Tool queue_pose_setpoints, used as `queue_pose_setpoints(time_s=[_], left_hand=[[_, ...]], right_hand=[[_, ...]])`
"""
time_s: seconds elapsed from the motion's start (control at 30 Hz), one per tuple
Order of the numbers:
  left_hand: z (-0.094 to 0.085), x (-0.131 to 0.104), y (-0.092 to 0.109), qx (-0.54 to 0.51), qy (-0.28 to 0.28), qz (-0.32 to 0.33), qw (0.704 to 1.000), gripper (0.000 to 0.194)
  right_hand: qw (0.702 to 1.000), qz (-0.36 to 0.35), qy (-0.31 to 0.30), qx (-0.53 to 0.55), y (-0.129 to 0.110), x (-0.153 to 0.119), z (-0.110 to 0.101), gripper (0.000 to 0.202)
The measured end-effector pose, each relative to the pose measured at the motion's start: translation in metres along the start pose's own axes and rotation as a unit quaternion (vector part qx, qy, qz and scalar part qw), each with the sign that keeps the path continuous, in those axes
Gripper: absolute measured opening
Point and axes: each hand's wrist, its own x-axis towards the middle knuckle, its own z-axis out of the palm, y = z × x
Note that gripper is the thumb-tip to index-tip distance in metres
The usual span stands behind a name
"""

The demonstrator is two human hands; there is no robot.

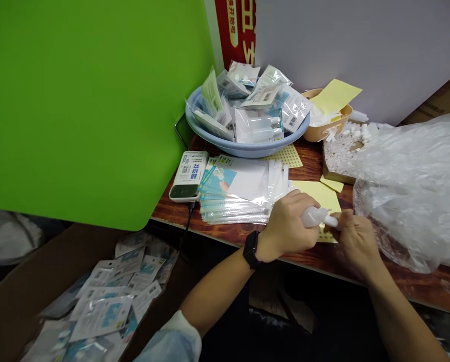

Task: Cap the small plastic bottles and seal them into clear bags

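Note:
My left hand (290, 223), with a black watch on its wrist, is wrapped round a small translucent white bottle (312, 216) whose tip points right. At that tip my right hand (355, 239) pinches a small white cap (331, 221); whether the cap touches the bottle is hard to tell. Beneath the hands lies a yellow sticker sheet (315, 189). Just left of my left hand is a stack of clear packets with blue and white cards (234, 183).
A blue basin (243, 149) heaped with filled packets stands behind, beside an orange basket (317, 133). White caps fill a shallow box (341, 151). A large plastic bag (409, 186) lies right. A white device (189, 176) sits left; a carton of packets (107, 306) is below.

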Motion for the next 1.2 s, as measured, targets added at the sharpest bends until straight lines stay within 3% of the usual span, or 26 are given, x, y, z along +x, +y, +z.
queue_pose_setpoints(time_s=[0.1, 0.17, 0.2, 0.27, 0.33, 0.37, 0.43, 0.53, 0.6, 0.7, 0.77, 0.9, 1.0, 1.1, 1.2], left_hand=[[-0.01, 0.002, 0.008, -0.071, -0.063, -0.161, 0.982, 0.002], [-0.016, 0.004, 0.012, -0.137, -0.155, -0.275, 0.939, 0.004], [-0.019, 0.003, 0.013, -0.152, -0.189, -0.298, 0.923, 0.004], [-0.02, 0.0, 0.012, -0.107, -0.189, -0.242, 0.946, 0.004], [-0.019, -0.006, 0.009, 0.024, -0.134, -0.069, 0.988, 0.005], [-0.018, -0.009, 0.006, 0.097, -0.11, 0.036, 0.989, 0.007], [-0.018, -0.015, 0.001, 0.2, -0.09, 0.208, 0.953, 0.012], [-0.022, -0.019, -0.004, 0.258, -0.074, 0.325, 0.907, 0.023], [-0.024, -0.02, -0.006, 0.282, -0.049, 0.339, 0.896, 0.026], [-0.024, -0.021, -0.006, 0.317, -0.018, 0.294, 0.902, 0.026], [-0.022, -0.021, -0.007, 0.337, -0.014, 0.246, 0.909, 0.022], [-0.022, -0.02, -0.01, 0.37, -0.018, 0.196, 0.908, 0.013], [-0.024, -0.019, -0.013, 0.384, -0.023, 0.187, 0.904, 0.011], [-0.026, -0.019, -0.015, 0.394, -0.019, 0.188, 0.9, 0.011], [-0.026, -0.018, -0.015, 0.399, -0.001, 0.206, 0.894, 0.012]], right_hand=[[0.99, -0.109, 0.013, -0.091, -0.001, -0.004, -0.006, 0.04], [0.971, -0.19, 0.018, -0.145, -0.002, -0.007, -0.005, 0.023], [0.966, -0.208, 0.02, -0.153, -0.003, -0.009, -0.003, 0.018], [0.975, -0.178, 0.023, -0.127, -0.006, -0.014, 0.003, 0.024], [0.997, -0.065, -0.01, -0.032, -0.012, -0.019, 0.01, 0.04], [0.998, 0.007, -0.042, 0.042, -0.016, -0.022, 0.013, 0.046], [0.967, 0.128, -0.102, 0.193, -0.022, -0.026, 0.016, 0.051], [0.922, 0.196, -0.132, 0.308, -0.025, -0.03, 0.013, 0.052], [0.921, 0.208, -0.13, 0.303, -0.024, -0.032, 0.007, 0.051], [0.944, 0.207, -0.073, 0.245, -0.024, -0.034, -0.007, 0.03], [0.958, 0.181, -0.016, 0.223, -0.029, -0.035, -0.015, 0.025], [0.973, 0.094, 0.036, 0.208, -0.041, -0.036, -0.02, 0.013], [0.983, 0.041, 0.043, 0.172, -0.047, -0.035, -0.018, 0.011], [0.976, 0.055, 0.021, 0.21, -0.048, -0.032, -0.016, 0.024], [0.969, 0.039, 0.041, 0.239, -0.048, -0.03, -0.016, 0.016]])
